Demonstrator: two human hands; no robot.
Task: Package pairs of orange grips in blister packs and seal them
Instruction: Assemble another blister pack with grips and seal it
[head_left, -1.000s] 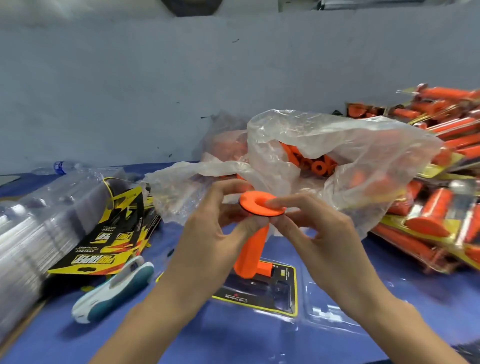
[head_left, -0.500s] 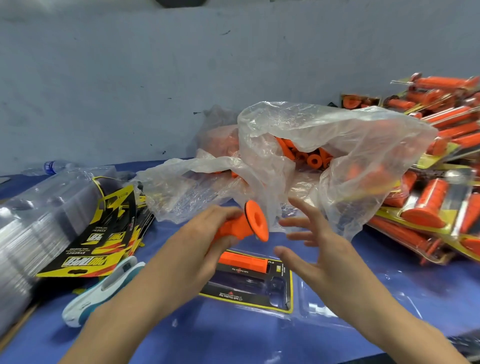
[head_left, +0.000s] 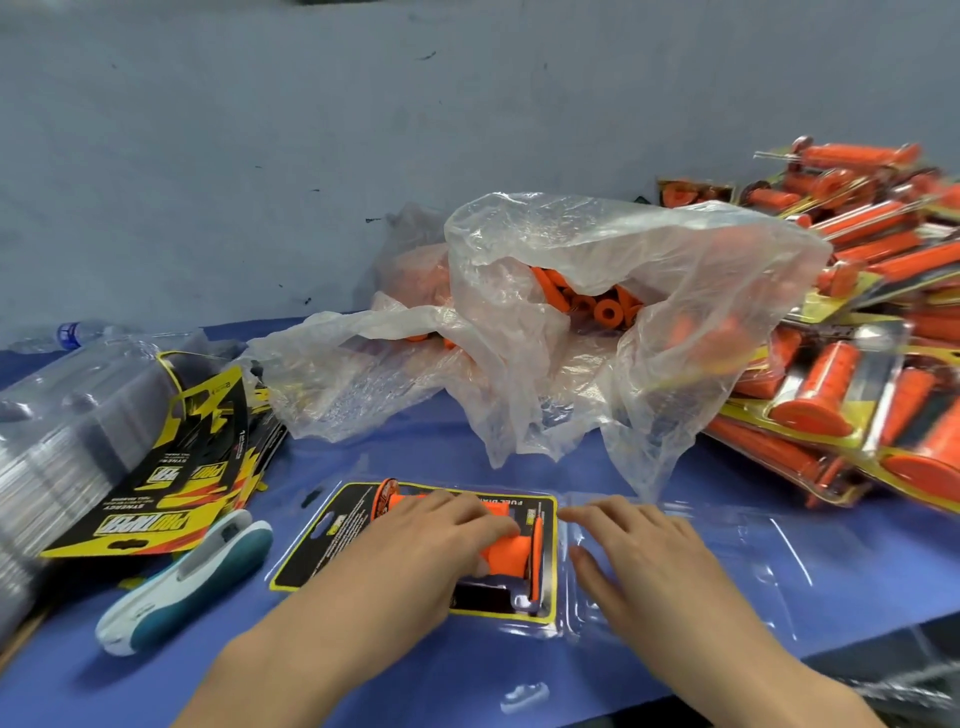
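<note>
Now the left hand (head_left: 415, 551) lies with fingers together, pressing orange grips (head_left: 506, 552) into the blister pack (head_left: 332, 540) on the table (head_left: 415, 457). The right hand (head_left: 639, 561) rests spread on the open lid (head_left: 753, 551). A half-seated grip could likely stop the lid closing.

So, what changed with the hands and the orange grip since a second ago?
The left hand lowered the orange grip into the open blister pack and presses it there. The right hand let go of its flange and now lies flat on the clear cover. Plastic bag and card stack stayed.
</note>
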